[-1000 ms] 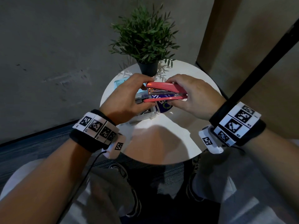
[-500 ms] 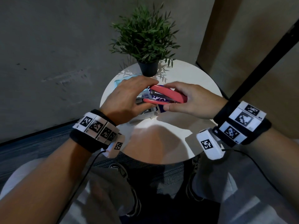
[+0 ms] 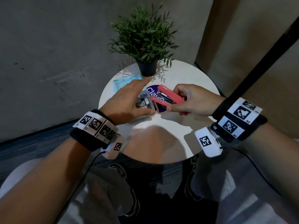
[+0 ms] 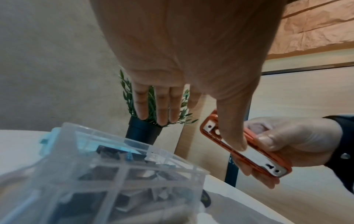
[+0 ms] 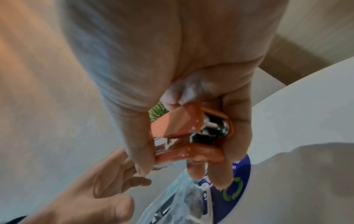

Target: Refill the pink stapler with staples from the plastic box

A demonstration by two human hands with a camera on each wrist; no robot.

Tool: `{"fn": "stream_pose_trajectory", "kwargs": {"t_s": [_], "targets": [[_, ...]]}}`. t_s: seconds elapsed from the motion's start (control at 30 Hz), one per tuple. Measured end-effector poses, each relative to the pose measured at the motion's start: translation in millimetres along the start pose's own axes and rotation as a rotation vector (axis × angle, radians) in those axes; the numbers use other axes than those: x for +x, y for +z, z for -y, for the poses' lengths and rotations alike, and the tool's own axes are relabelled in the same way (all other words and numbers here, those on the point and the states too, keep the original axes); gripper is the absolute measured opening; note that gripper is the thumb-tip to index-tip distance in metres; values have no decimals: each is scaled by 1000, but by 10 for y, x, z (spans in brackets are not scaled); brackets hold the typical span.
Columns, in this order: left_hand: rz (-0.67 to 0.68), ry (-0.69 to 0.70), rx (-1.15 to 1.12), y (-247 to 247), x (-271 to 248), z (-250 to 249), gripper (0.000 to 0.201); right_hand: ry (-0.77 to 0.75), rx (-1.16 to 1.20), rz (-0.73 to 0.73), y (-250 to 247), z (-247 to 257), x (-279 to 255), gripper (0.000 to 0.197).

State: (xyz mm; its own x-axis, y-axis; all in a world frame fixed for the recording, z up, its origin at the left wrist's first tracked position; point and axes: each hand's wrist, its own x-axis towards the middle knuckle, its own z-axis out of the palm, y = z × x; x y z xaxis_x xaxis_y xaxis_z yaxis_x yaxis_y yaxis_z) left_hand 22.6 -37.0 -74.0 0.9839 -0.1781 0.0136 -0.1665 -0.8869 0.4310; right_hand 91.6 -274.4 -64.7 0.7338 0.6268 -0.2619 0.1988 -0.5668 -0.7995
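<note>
Head view gives me the clearest read: my right hand (image 3: pixel 192 101) grips the pink stapler (image 3: pixel 166 97) by its rear end, thumb and fingers wrapped round it, holding it tilted above the round table (image 3: pixel 161 143) with its top raised off the base. My left hand (image 3: pixel 129 101) hovers flat over the plastic box (image 3: pixel 144 101), fingers straight and holding nothing; its thumb reaches toward the stapler's front, though I cannot tell whether they touch. That box sits toward the table's left edge. A light blue lid (image 3: pixel 126 81) lies behind it, beside the potted plant (image 3: pixel 145 46) at the far edge.
</note>
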Motion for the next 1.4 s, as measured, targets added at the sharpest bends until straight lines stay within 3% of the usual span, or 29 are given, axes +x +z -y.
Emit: {"fn": "stream_pose_trajectory", "kwargs": {"t_s": [0.17,0.53,0.9,1.1,1.4], "targets": [[233,-148,195,77,13,210,105,113,-206,-150,-38,-118,72,40],[245,-171,184,53,39,214,100,334,-405,-346,-203,-418,284,40],[240,-180,183,45,30,173,96,345,-516,-361,-83,-502,397,45],[236,-178,182,47,32,180,96,354,-520,-267,-123,-497,427,36],[267,-199,175,-2,48,135,86,381,-507,-255,-158,-317,287,71]]}}
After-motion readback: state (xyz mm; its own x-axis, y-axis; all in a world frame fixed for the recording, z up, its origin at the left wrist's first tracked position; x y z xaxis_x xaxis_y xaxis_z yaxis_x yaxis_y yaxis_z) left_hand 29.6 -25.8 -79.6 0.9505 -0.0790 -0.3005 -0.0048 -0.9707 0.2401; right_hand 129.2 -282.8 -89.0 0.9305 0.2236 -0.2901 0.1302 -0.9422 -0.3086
